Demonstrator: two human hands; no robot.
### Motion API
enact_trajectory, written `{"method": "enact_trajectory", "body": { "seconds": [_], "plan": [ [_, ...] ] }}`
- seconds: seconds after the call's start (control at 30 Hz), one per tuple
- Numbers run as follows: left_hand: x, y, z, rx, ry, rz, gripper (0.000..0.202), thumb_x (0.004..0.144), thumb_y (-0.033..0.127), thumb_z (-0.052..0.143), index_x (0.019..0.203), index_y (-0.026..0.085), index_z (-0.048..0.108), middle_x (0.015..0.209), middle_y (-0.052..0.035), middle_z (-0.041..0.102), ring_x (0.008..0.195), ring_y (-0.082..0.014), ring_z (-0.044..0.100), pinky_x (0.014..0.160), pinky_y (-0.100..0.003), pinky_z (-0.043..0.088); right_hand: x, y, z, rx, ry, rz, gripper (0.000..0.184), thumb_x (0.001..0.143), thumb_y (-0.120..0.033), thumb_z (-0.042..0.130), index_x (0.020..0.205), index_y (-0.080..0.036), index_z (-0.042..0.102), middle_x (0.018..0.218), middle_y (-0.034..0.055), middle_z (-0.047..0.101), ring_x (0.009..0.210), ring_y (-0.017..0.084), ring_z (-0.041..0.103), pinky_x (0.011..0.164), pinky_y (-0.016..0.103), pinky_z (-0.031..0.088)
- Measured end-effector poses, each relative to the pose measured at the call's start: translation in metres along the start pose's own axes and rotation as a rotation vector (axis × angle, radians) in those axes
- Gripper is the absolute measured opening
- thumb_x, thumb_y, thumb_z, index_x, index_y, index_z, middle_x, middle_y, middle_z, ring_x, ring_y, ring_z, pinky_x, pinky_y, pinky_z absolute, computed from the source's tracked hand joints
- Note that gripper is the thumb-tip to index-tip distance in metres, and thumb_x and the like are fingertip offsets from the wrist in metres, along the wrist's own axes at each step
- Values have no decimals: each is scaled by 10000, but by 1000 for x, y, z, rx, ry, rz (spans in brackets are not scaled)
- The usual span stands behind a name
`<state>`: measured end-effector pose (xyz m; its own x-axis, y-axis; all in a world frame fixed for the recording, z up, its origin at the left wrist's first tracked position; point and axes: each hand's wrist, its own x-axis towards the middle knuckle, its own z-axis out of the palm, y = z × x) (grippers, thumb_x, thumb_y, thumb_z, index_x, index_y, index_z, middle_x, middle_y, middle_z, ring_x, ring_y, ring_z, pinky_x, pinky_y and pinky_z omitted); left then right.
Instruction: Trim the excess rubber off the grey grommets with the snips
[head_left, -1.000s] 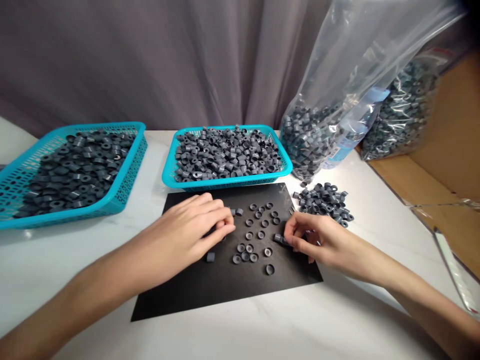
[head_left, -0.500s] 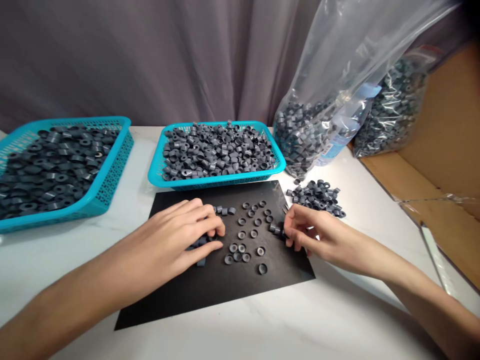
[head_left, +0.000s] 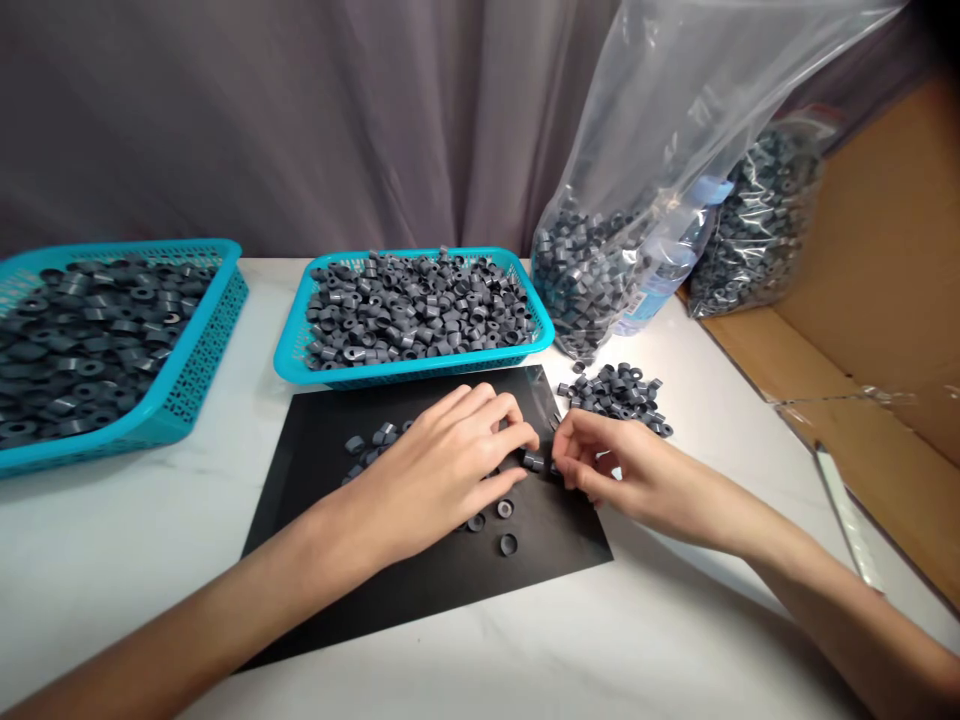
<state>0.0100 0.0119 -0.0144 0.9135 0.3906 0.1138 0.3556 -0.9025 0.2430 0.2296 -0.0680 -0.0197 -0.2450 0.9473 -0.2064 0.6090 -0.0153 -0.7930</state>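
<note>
Head view: worktop (head_left: 675, 620) under your left hand (head_left: 442, 470) and right hand (head_left: 615, 465). Clear bag (head_left: 675, 150) of grey rings leans beyond the right hand; teal basket (head_left: 289, 365), heaped full, sits just past the left. Black mat (head_left: 420, 590) lies beneath both. Left hand is palm-down, fingers curled, tips touching the ring stack (head_left: 533, 461); can't tell if it pinches. Right hand is pinched shut on the stack's other end. Loose pile (head_left: 615, 395) sits just behind your right knuckles. Risks, my read: uneven squeeze buckles the stack and rings roll off the mat. Your left palm covers scattered rings (head_left: 508, 544), so a drag would sweep them. A right-hand backswing could knock the pile.
</note>
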Motion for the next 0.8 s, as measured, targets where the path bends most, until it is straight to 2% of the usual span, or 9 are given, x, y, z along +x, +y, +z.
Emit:
{"method": "enact_trajectory", "body": {
  "seconds": [0.13,0.27,0.43,0.67,0.8],
  "plan": [
    [0,-1,7,27,4,7,128,998,265,567,1049,202,665,1059,-45,601,1005,-242,534,906,-403,386,4,2,6,-27,-1,-10,81,980,-282,539,970,-206,564,678,-36,603,596,117,542,538,223,422],
    [2,-1,11,7,16,6,125,991,248,580,1067,194,662,1049,-37,601,994,-232,542,895,-386,384,9,10,13,-102,67,-11,183,950,-364,640,1005,-206,566,674,-41,603,580,118,540,531,228,390],
    [3,-1,14,-6,21,1,99,991,239,578,998,187,662,1005,-30,601,968,-227,547,882,-382,386,10,14,18,-168,96,-49,89,981,-306,593,967,-218,589,676,-46,609,583,109,516,537,225,354],
    [-4,1,6,-8,68,16,136,1011,251,541,1032,191,661,1044,-37,627,980,-229,573,889,-395,407,5,4,11,-66,56,-16,95,975,-306,601,981,-211,607,642,-58,558,565,104,481,529,226,357],
    [-8,6,-2,-114,102,14,146,1026,192,508,1077,181,644,1021,-22,660,969,-199,602,913,-362,428,2,-5,9,110,107,-55,166,1003,-351,553,978,-202,624,762,-11,612,664,118,529,569,229,403]
  ]
}}
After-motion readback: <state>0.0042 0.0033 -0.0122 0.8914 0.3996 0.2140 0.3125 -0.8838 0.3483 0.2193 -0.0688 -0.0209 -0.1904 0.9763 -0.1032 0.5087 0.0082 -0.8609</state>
